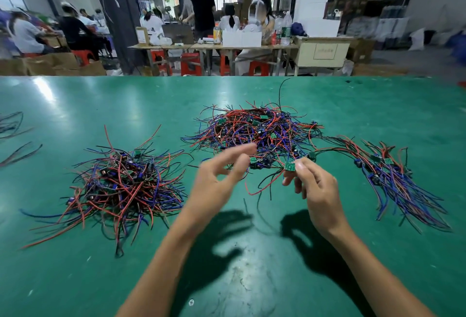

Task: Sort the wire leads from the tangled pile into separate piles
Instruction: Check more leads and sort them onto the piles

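Both forearms reach in from the near edge over the green desk (75, 279). Right hand (318, 190) has its grip closed on a small green circuit board (290, 166), pinched between thumb and fingertips and held just above the desk; red and black leads (262, 188) trail down and to the left from that board. Left hand (214, 183) hovers beside it with nothing in its grip, fingers loosely spread and slightly blurred, forefinger and thumb curved toward each other without meeting.

Just beyond the hands lies the tangled pile (257, 130) of red, blue and black wires with little green boards scattered through it, at the middle of the desk. To the left, well apart, sits a second heap (121, 185), looser at its edges. To the right, a sorted bunch (393, 178) lies with its leads fanned toward the near right, a few strands linking it to the middle pile. Far left, some dark loose wires (12, 135) rest on the desk.

Beyond the desk's far edge, people (201, 1) sit and stand at worktables among red stools (190, 63).
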The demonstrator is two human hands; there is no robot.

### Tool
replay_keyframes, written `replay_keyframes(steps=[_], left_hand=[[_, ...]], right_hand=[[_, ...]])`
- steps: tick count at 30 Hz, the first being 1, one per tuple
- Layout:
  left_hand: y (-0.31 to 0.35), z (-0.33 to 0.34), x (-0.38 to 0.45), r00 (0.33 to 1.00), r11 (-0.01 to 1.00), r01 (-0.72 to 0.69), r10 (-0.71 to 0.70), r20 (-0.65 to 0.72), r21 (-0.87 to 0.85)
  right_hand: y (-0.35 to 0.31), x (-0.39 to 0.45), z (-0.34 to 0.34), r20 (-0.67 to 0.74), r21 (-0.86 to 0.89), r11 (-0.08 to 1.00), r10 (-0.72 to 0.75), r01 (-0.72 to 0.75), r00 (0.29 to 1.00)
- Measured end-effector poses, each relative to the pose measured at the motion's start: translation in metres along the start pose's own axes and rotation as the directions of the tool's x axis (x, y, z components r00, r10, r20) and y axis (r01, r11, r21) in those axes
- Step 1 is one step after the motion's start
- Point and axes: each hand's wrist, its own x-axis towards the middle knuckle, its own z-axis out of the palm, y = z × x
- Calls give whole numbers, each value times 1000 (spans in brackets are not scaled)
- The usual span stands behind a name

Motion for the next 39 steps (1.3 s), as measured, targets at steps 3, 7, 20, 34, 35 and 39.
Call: replay_keyframes(steps=[3, 7, 20, 34, 35, 39], left_hand=[[-5, 25, -9, 979, 992, 74, -92, 184, 104], [-10, 27, -13, 985, 992, 120, -114, 132, -40], [-2, -55, 7, 852, 559, -84, -389, -350, -825], [-22, -32, 7, 911, 952, 187, -260, -320, -242], [-23, -20, 5, 933, 964, 234, -259, -251, -122], [-27, 15, -2, 867, 867, 488, -494, -56, -99]], right_hand=[[-5, -2, 1, 90, 55, 998, -24, 19, 996], [-9, -3, 3, 131, 116, 993, -12, -4, 991], [15, 1, -3, -10, -507, 847, 175, -156, 984], [16, -9, 4, 108, -698, 716, 112, -5, 988], [13, -10, 5, 140, -643, 764, 61, 44, 988], [-6, -21, 16, 202, -424, 856, -228, 295, 952]])
